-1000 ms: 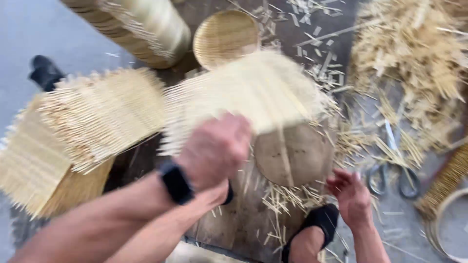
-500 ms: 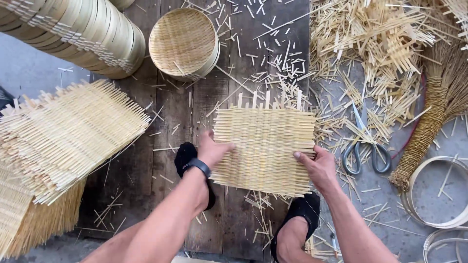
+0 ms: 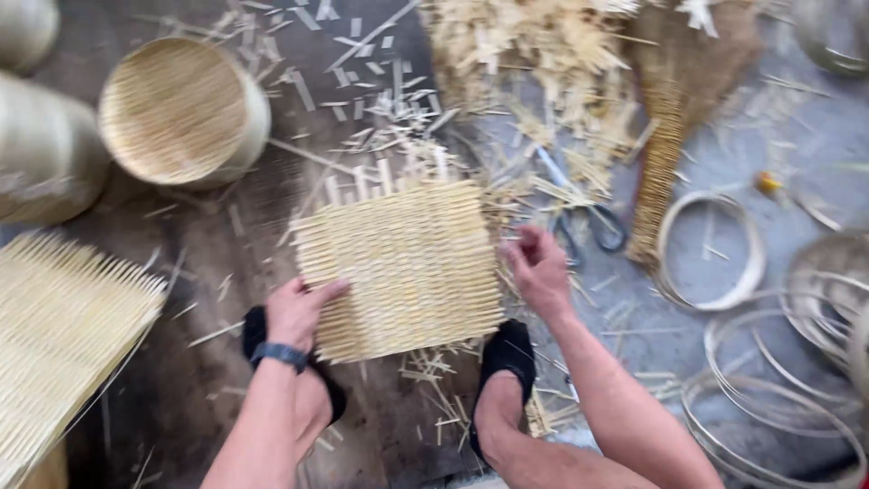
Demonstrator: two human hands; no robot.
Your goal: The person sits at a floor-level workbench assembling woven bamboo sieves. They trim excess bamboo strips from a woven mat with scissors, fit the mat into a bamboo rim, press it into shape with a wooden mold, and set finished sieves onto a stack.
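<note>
Your woven mat (image 3: 400, 270) lies flat on the floor boards (image 3: 226, 254) between your feet, weave complete but strip ends untrimmed along its top edge. Your left hand (image 3: 299, 311) presses its left edge; your right hand (image 3: 538, 269) grips the right. Scissors (image 3: 579, 213) lie just beside, hoops (image 3: 711, 249) further right.

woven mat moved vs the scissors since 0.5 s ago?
Cannot tell. The woven mat lies just left of the scissors, as before; the camera shifted, so any small slide is unclear.
</note>
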